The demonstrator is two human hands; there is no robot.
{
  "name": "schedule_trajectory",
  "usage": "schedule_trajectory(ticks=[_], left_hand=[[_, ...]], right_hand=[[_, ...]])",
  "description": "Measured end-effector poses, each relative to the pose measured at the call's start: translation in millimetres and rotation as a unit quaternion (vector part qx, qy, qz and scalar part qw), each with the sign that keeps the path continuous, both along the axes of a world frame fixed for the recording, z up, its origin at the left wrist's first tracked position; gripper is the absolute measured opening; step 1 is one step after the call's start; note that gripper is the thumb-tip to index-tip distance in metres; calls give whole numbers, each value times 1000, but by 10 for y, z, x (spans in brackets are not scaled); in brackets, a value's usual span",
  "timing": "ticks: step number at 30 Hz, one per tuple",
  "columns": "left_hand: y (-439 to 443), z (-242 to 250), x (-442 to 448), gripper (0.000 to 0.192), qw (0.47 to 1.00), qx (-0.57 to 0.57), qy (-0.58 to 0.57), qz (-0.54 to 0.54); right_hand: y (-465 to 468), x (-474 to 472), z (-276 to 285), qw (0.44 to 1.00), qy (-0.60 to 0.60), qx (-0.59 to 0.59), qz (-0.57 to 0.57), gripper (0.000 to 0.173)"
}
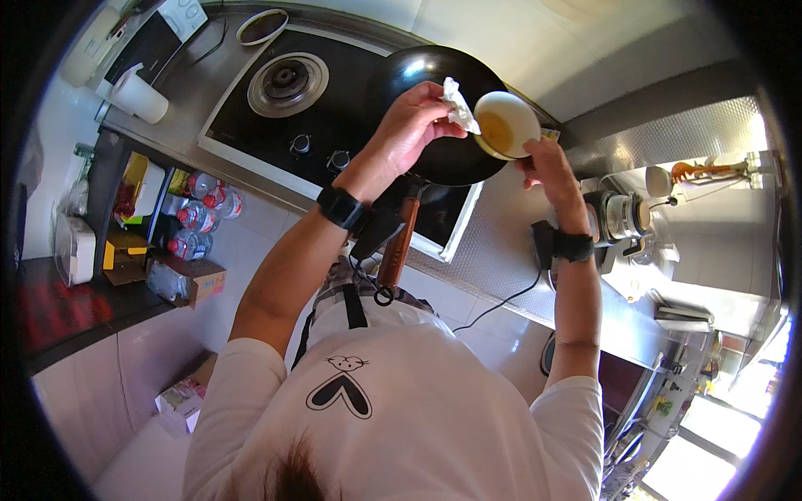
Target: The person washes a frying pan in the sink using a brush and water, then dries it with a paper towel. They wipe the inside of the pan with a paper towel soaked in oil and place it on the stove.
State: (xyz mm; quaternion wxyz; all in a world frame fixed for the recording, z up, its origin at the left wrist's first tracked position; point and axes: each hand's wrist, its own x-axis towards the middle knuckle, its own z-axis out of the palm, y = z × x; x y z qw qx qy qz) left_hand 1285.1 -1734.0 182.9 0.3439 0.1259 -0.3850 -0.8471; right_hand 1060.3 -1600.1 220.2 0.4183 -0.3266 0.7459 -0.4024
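Observation:
My left hand (pixel 421 119) pinches a crumpled white paper tissue (pixel 460 108) above a black wok (pixel 438 160). The tissue's lower tip is close to the rim of a white bowl (pixel 523 116); whether they touch I cannot tell. My right hand (pixel 546 164) grips this bowl by its near right rim, and it tilts over the wok's right side. A yellowish liquid (pixel 495 131) lies in the bowl. The wok sits on the right side of a black glass gas stove (pixel 241 134), and its wooden handle (pixel 399 241) points towards my body.
Left of the wok is a bare burner (pixel 287 84), with stove knobs (pixel 339 161) nearer me. A paper towel roll (pixel 140 95) stands on the far-left counter. A glass kettle (pixel 620 216) is on the right counter. Several plastic bottles (pixel 199 216) fill a low shelf at left.

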Motion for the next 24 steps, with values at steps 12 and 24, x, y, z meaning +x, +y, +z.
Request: schedule_trajectory(ticks=[12, 24], left_hand=[[84, -158, 375, 12, 994, 4, -105, -18], [146, -283, 580, 14, 996, 29, -84, -6]], right_hand=[[957, -1368, -1493, 948, -158, -16, -275, 23], [1159, -1832, -2981, 792, -352, -158, -474, 20]])
